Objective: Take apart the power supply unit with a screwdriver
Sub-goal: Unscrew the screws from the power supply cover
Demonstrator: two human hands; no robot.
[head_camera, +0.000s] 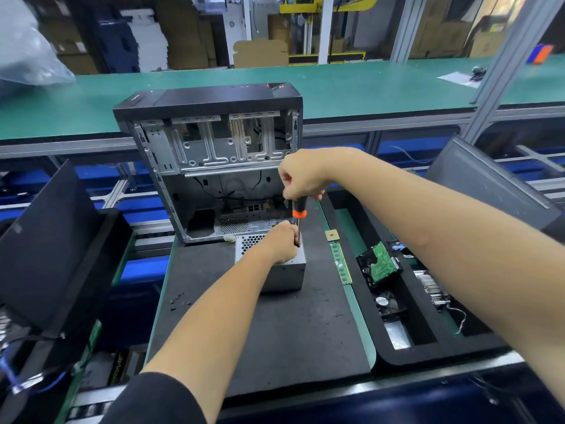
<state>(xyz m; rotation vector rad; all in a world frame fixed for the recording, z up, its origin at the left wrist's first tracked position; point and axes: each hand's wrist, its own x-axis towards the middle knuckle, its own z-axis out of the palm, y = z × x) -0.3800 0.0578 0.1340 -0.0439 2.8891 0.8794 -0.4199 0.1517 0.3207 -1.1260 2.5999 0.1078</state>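
1. A dark foam mat (275,325) covers the bench under both forearms; beyond the hands runs a green conveyor belt (367,87), with stacked cardboard boxes (260,53) behind it.
2. One power supply unit (275,270), a grey metal box, sits on the mat directly under the left hand (282,243), which rests on its top with fingers curled round the shaft of the screwdriver (298,214).
3. The right hand (301,175) grips the screwdriver's handle from above; the tool stands upright, tip at the unit's far right corner.
4. One open computer case (211,166) stands just beyond the hands.
5. Right of the hands: one memory stick (341,263), one hard drive (379,264) in a black tray (397,356).
6. Left of the left forearm lie several small screws (179,301), too small to count.
7. The screwdriver tip is hidden by the left hand.
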